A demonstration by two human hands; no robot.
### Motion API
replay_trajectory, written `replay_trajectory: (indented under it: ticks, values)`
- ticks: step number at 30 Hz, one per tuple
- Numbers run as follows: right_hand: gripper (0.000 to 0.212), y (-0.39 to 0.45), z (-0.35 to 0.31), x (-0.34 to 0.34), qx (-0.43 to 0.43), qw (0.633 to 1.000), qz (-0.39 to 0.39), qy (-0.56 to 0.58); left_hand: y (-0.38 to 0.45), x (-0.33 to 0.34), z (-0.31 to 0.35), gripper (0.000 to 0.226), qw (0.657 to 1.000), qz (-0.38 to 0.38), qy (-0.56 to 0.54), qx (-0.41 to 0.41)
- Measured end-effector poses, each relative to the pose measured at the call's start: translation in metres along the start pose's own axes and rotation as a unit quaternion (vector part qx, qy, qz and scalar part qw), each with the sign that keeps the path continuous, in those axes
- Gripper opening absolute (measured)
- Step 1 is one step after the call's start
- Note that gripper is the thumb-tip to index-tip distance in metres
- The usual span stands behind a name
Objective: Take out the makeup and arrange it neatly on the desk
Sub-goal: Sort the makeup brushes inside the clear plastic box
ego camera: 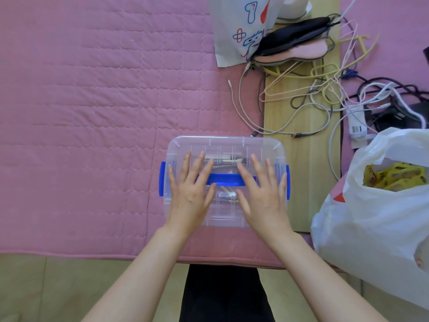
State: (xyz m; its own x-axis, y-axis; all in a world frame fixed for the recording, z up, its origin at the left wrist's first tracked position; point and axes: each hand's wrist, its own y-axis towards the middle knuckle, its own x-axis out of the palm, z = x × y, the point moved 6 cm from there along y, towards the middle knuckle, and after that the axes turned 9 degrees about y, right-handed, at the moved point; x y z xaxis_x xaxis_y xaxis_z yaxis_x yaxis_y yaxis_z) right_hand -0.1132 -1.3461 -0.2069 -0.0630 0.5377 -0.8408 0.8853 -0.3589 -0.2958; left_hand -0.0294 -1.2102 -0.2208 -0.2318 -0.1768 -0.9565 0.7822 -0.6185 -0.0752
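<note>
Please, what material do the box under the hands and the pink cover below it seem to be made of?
The box looks like clear, glossy hard plastic: brushes show through its lid, and its blue handle and latches look like opaque plastic. The pink cover looks like matte quilted fabric, judging by its stitched squares and soft puckers. The fibre cannot be told.

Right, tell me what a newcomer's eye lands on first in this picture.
First, the clear plastic box with blue latches and handle, lid on, at the middle of the pink quilted mat, with the left hand and right hand laid flat on its lid. Next, the tangle of cables and hangers at upper right, then the white plastic bag at right.
</note>
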Motion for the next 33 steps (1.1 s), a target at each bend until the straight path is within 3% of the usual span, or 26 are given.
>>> replay_trajectory:
  ticks: [4,11,21,33]
  values:
    - [0.052,0.0,0.0,0.009,0.003,0.999,-0.009,-0.036,0.001,0.008,0.005,0.052,0.999,-0.01,0.028,0.04]
    - [0.043,0.005,-0.001,0.009,0.016,0.999,0.024,-0.032,0.004,0.004,0.009,0.031,0.998,0.024,0.017,0.048]
    - [0.037,0.015,-0.017,-0.032,-0.031,0.995,0.092,-0.033,0.023,-0.038,0.02,0.03,0.998,0.037,0.03,0.05]
    - [0.035,0.152,-0.034,-0.091,-0.036,0.992,0.123,-0.013,0.168,-0.077,0.002,0.027,0.995,0.083,0.021,0.047]
